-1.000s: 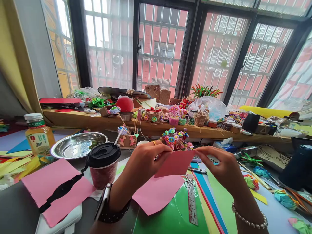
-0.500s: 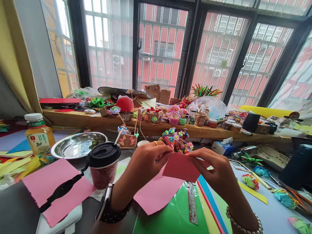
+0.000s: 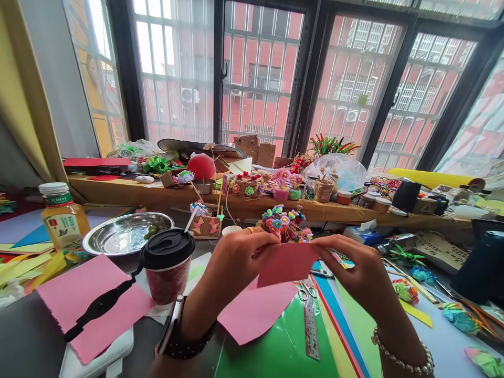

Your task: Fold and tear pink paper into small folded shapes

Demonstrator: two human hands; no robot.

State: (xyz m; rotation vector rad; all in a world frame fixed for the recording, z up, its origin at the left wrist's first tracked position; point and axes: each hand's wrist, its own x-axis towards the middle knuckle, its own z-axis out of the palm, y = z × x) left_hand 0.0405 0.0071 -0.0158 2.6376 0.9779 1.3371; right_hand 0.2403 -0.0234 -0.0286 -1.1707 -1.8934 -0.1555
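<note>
Held pink paper [image 3: 289,264] swung left; scissors [image 3: 307,292] more exposed.

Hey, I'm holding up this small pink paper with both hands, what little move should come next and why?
I'd probably lower the small pink paper onto the larger pink sheet beneath it: your left hand and right hand hold it near its top edge, its lower edge hangs free, and that sheet could steady it.

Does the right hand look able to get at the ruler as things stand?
Probably yes: the ruler lies on the green sheet, its length mostly uncovered, though the right hand would likely have to release the held pink paper first.
</note>
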